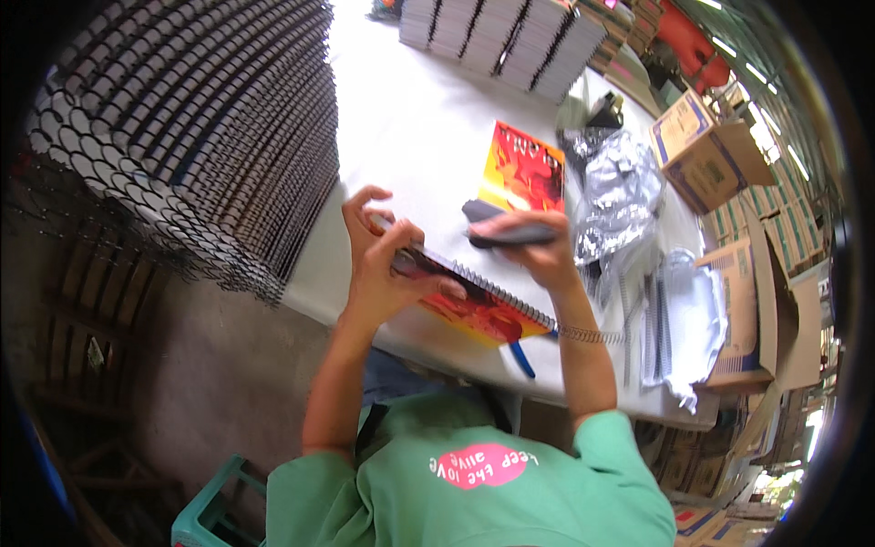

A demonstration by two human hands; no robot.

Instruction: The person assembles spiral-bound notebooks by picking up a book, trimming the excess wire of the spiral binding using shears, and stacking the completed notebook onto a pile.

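Observation:
My left hand (372,269) grips one end of a red and yellow notebook (492,321), fingers and thumb wrapped about its bound edge. A spiral coil (592,336) runs along that edge, and its loose tail sticks out to the right past my right forearm. In my right hand (550,253) is a dark grey two-handled tool (512,235), somewhat like pliers, held just above the coil; its jaws are blurred. Beyond it lies a red and yellow booklet (529,169) flat on the table. A slim blue thing (521,358) pokes out below the notebook.
Tall stacks of coil-bound books (200,137) fill the left of the white table (392,118); another stack (501,41) stands at the far side. Crumpled plastic (624,182) and bagged coils (688,319) lie at right, beside open cardboard boxes (743,310). A green stool (214,506) stands lower left.

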